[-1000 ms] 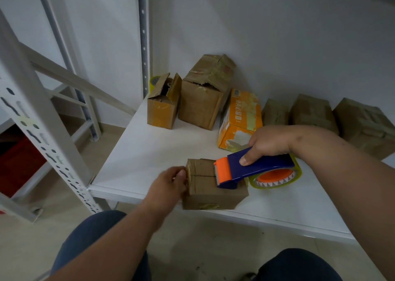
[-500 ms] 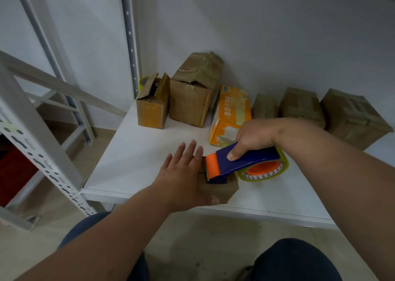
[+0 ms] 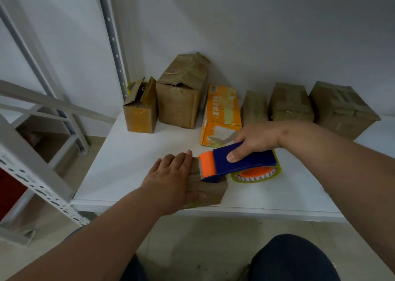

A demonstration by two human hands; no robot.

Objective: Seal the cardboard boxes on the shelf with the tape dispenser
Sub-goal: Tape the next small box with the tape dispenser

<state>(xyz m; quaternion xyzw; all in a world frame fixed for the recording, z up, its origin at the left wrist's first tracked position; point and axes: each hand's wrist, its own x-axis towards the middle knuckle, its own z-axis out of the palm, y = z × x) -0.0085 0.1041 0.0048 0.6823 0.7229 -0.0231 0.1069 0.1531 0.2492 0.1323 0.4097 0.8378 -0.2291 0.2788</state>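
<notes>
A small brown cardboard box sits at the front edge of the white shelf. My left hand lies flat on its top with straight fingers and covers most of it. My right hand grips the blue handle of the tape dispenser, whose orange head rests on the box top right of my left fingers. The roll of clear tape hangs at the dispenser's right side.
Along the back wall stand an open small box, a tall dented box, an orange carton and three taped brown boxes. A grey perforated upright stands at the left. My knees are below the shelf edge.
My left hand went from pinching the box's left side to lying flat on its top. The dispenser stayed on the box, and the camera view shifted slightly.
</notes>
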